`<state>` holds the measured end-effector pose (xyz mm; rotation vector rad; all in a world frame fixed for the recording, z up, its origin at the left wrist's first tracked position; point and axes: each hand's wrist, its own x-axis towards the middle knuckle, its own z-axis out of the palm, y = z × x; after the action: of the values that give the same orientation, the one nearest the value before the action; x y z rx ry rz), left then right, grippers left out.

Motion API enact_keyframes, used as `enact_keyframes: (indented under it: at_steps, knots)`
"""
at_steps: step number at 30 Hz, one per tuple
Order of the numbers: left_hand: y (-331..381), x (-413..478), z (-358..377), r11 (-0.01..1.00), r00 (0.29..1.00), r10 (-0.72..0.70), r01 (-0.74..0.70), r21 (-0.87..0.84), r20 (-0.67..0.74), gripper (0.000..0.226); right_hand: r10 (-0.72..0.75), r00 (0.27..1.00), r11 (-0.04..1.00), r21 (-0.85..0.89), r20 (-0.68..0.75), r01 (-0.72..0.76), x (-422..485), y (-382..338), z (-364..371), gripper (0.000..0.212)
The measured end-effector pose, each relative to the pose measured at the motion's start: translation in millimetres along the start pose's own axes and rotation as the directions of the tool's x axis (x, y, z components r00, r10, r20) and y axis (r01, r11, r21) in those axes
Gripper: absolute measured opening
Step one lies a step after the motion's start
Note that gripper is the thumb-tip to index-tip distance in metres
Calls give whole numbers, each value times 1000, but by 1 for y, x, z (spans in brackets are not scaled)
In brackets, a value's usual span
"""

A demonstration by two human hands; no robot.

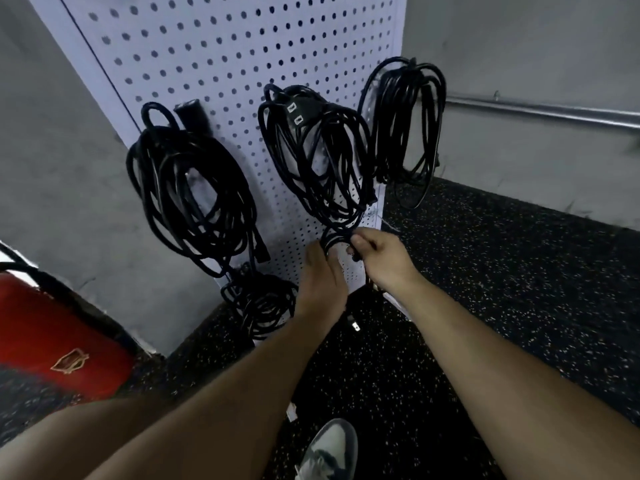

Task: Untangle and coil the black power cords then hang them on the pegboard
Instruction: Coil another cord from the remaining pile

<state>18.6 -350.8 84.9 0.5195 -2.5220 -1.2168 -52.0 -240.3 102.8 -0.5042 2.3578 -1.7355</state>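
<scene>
While coils (194,188) hang on the pegboard (225,46), left hand (322,275) and right hand (384,258) fingers clamp the middle coil's (311,161) tail (337,237); near-left bundle (263,303) seems undone.

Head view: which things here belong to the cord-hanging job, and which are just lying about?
Job: pegboard; left coil, middle coil, right coil and low coil of black cord; left hand and right hand holding the middle coil.
Unrelated: red bag, shoe, wall pipe.

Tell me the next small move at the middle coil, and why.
Probably wind the dangling cord end up into the middle coil. The left hand and right hand both grip its lowest loops, and that end hangs loose below them, so the coil looks unfinished.
</scene>
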Motion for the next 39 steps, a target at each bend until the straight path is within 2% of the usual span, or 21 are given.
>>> enact_keyframes:
  at_steps: [3, 6, 10, 13, 16, 18, 21, 23, 28, 33, 39]
  knots:
    - [-17, 18, 12, 993, 999, 8, -14, 117, 53, 47, -17, 999, 1000, -4, 28, 17, 20, 10, 0, 35]
    - [-32, 25, 25, 990, 999, -26, 20, 140, 37, 55, 33, 998, 999, 9, 48, -34, 34, 37, 9, 23]
    - [-57, 20, 43, 979, 998, -63, 57, 195, 28, 58, 41, 998, 999, -12, 42, -40, 32, 73, 30, 27]
    - [-65, 18, 54, 977, 997, -84, 82, 196, 2, 65, -78, 996, 990, -121, -46, 72, 20, 85, 38, 30]
    - [-62, 17, 56, 982, 997, -66, 71, 176, -33, 67, -186, 982, 924, -347, -37, 162, 16, 93, 42, 39]
    - [-60, 13, 57, 984, 997, -43, 55, 171, -71, 69, -201, 980, 872, -457, -1, 178, 15, 96, 42, 44]
    - [-61, 10, 59, 974, 995, -62, 78, 211, -80, 69, -191, 981, 827, -532, 35, 180, 11, 91, 38, 47]
    - [-63, 5, 59, 950, 998, -2, 23, 312, -66, 72, -175, 983, 802, -571, 57, 176, 8, 88, 35, 50]
    - [-49, -3, 45, 915, 1000, 12, 1, 403, -29, 76, -134, 985, 775, -608, 106, 171, -1, 82, 31, 51]
    - [-48, -10, 40, 838, 978, 209, -183, 514, 7, 68, -124, 985, 772, -613, 118, 171, -13, 76, 28, 51]
    - [-38, -24, 37, 713, 929, 364, -325, 621, 68, 60, -134, 983, 767, -615, 129, 185, -37, 68, 15, 51]
